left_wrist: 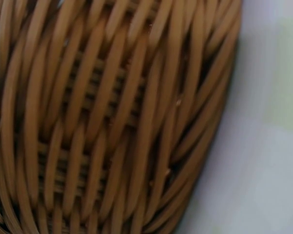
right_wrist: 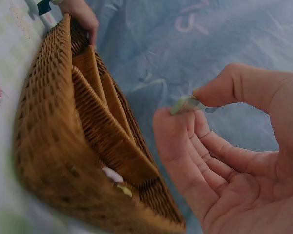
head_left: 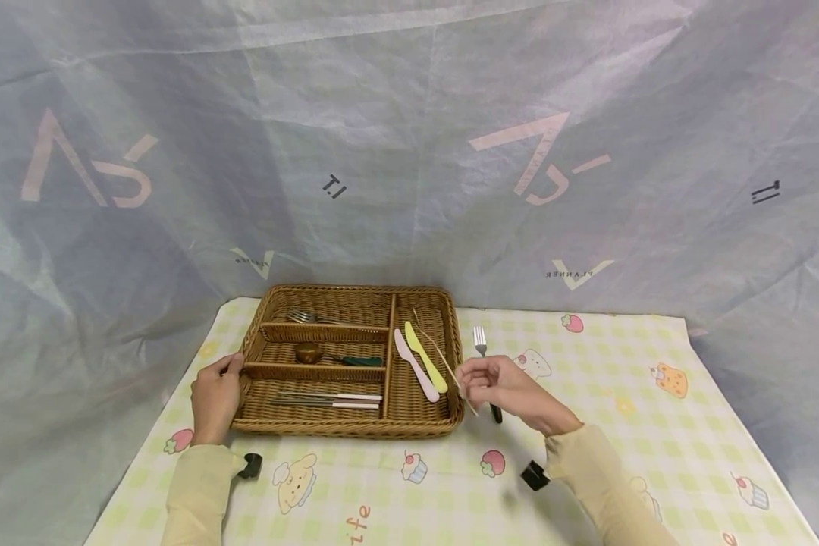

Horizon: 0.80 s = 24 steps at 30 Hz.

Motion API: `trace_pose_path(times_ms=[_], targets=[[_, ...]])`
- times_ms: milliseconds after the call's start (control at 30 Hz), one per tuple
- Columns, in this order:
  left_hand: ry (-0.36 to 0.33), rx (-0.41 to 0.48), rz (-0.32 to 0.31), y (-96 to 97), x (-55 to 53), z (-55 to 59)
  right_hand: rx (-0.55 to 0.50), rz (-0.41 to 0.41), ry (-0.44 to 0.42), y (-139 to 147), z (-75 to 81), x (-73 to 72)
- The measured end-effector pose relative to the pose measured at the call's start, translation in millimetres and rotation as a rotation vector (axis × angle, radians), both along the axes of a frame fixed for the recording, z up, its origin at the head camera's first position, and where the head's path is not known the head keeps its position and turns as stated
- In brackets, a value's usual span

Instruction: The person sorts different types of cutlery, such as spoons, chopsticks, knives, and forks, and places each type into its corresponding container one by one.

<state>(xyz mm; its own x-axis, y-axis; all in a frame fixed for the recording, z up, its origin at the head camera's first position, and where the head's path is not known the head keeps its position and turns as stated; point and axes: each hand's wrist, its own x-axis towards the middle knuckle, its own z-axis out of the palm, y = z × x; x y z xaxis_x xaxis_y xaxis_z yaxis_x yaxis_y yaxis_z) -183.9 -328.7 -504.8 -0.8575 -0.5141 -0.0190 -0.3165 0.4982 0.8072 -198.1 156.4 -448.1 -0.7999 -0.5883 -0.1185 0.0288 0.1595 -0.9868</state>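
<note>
A brown wicker cutlery tray (head_left: pixel 341 427) sits on the table, its woven side (left_wrist: pixel 107 97) filling the left wrist view. My left hand (head_left: pixel 216 398) grips its left rim. Just beyond the right rim, my right hand (head_left: pixel 501 385) pinches a thin, flat, pale-green utensil (right_wrist: pixel 181 105) between thumb and index finger; it appears edge-on, slanting over the right compartment. In that compartment lie a pink knife (head_left: pixel 416 368) and a yellow knife (head_left: pixel 426 360). A fork (head_left: pixel 480 341) lies on the cloth, partly hidden behind my right hand.
The tray's left side has three compartments: a fork (head_left: pixel 307 318) at the back, a spoon (head_left: pixel 309 353) in the middle and several chopsticks (head_left: pixel 355 405) in front. A checked tablecloth (head_left: pixel 573 341) covers the table. Grey printed sheeting (head_left: pixel 409 152) hangs behind.
</note>
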Motion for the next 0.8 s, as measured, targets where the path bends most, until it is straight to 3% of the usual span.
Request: trace_pose_path(times_ms=[300, 567, 800], targets=[[-0.005, 0.013, -0.004, 0.7, 0.0, 1.1, 0.087, 0.039, 0.104, -46, 19.5, -37.4], [0.007, 0.001, -0.001, 0.6, 1.3, 1.0, 0.195, 0.102, 0.212, -86, 33.4, -59.3], [0.003, -0.002, 0.002, 1.2, 0.7, 1.2, 0.3, 0.22, 0.43, -126, 39.7, -80.1]])
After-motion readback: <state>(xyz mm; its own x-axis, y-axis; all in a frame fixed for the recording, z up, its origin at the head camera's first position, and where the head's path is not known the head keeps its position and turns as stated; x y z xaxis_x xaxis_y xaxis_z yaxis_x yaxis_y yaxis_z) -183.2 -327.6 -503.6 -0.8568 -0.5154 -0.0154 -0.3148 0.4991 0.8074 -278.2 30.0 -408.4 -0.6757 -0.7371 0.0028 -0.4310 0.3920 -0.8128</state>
